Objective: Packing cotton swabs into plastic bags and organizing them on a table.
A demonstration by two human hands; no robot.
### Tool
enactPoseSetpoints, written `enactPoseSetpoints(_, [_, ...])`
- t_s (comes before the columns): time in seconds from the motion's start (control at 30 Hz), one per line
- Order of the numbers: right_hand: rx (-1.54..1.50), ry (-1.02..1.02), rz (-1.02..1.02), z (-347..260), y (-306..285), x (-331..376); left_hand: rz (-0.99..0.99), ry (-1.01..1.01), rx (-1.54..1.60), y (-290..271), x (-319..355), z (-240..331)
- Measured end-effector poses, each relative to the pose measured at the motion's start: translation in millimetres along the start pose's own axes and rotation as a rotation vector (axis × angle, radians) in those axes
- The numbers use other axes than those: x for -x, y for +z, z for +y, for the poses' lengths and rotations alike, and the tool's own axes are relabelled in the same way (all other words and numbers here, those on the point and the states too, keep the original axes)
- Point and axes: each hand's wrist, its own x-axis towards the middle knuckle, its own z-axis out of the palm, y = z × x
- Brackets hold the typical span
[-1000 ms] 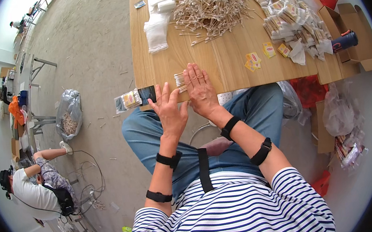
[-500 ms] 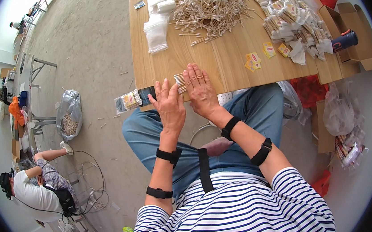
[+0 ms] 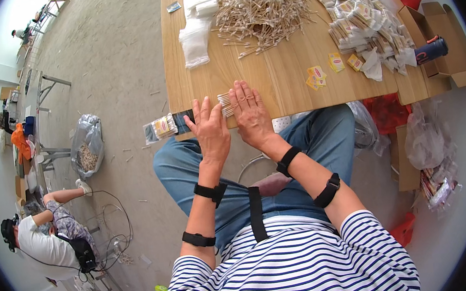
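Note:
At the near edge of the wooden table, a small row of cotton swabs (image 3: pixel 225 103) lies side by side between my hands. My left hand (image 3: pixel 211 130) is open, fingers spread, its fingertips touching the table at the row's left side. Stretched flat with its fingers together, my right hand (image 3: pixel 250 114) covers the row's right part, so some swabs are hidden. Just left of my left hand, a clear packet of swabs (image 3: pixel 162 128) with a yellow label sticks out past the table corner, on a dark strip (image 3: pixel 182 120).
A big heap of loose swabs (image 3: pixel 264 8) covers the far middle of the table (image 3: pixel 271 74). Empty clear bags (image 3: pixel 195 42) lie left of it. Filled packets (image 3: pixel 370 25), yellow cards (image 3: pixel 316 77), a dark bottle (image 3: pixel 431 51) and a cardboard box (image 3: pixel 447 40) are at right.

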Motion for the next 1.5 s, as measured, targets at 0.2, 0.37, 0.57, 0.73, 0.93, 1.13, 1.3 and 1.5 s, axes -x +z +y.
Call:
enactPoseSetpoints(0.2, [-0.032, -0.011, 0.029, 2, 3, 1, -0.007, 0.008, 0.008, 0, 3, 1])
enactPoseSetpoints(0.37, [0.004, 0.001, 0.001, 1, 1, 1, -0.010, -0.011, 0.012, 0, 2, 2])
enactPoseSetpoints(0.57, [-0.011, -0.008, 0.026, 2, 4, 0, 0.012, 0.021, -0.021, 5, -4, 0])
enactPoseSetpoints(0.73, [0.009, -0.006, 0.050, 1, 5, 0, 0.003, 0.014, -0.027, 5, -4, 1])
enactPoseSetpoints(0.93, [0.013, -0.009, 0.052, 2, 6, 0, -0.014, 0.006, -0.027, 3, -3, 2])
enactPoseSetpoints(1.13, [-0.022, -0.016, 0.049, 1, 3, 0, -0.001, 0.022, -0.061, 4, -12, -2])
enactPoseSetpoints(1.3, [-0.002, -0.011, 0.024, 0, 3, 1, -0.101, 0.002, -0.049, -1, -4, 0])
enactPoseSetpoints(1.5, [-0.006, -0.001, 0.017, 5, 1, 2, -0.332, 0.102, -0.182, -21, 17, 11])
